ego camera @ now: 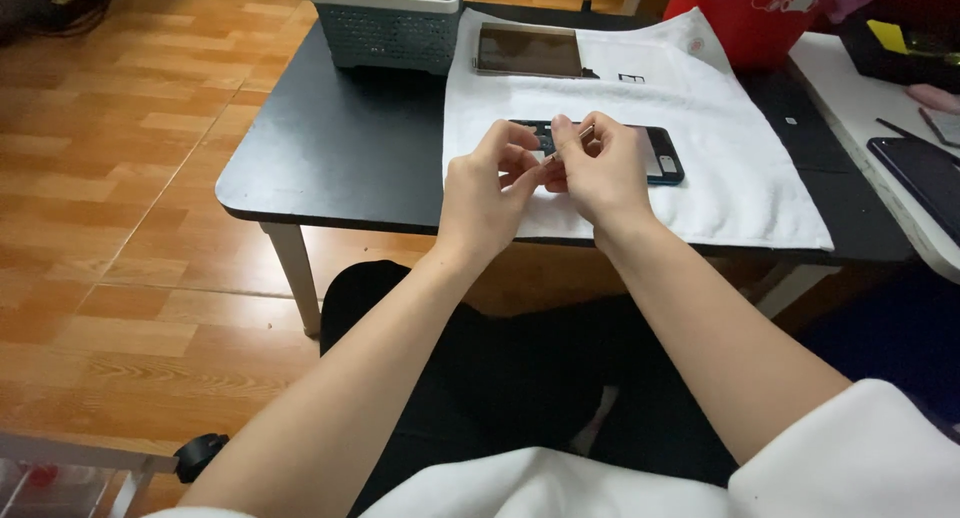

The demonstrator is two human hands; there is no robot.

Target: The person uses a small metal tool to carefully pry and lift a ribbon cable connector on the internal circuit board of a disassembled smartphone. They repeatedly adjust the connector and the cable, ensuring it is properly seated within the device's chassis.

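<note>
Both forearms are reaching forward over the black table [330, 168]. The left hand [487, 193] and right hand [600, 168] are meeting above the white towel [720, 148], together pinching a thin tool [568, 145] over the opened phone [660, 153]. The table's left half is lying free.

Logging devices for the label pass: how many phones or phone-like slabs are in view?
3, maybe more. An opened phone lies on the white towel, partly behind both hands. A separated screen panel lies at the towel's far edge. A dark phone is on the right table.

Both hands, left hand [487, 183] and right hand [600, 168], pinch a thin metal tool [566, 146]. Beneath lies an opened dark smartphone [662, 156] on a white cloth [720, 168].
</note>
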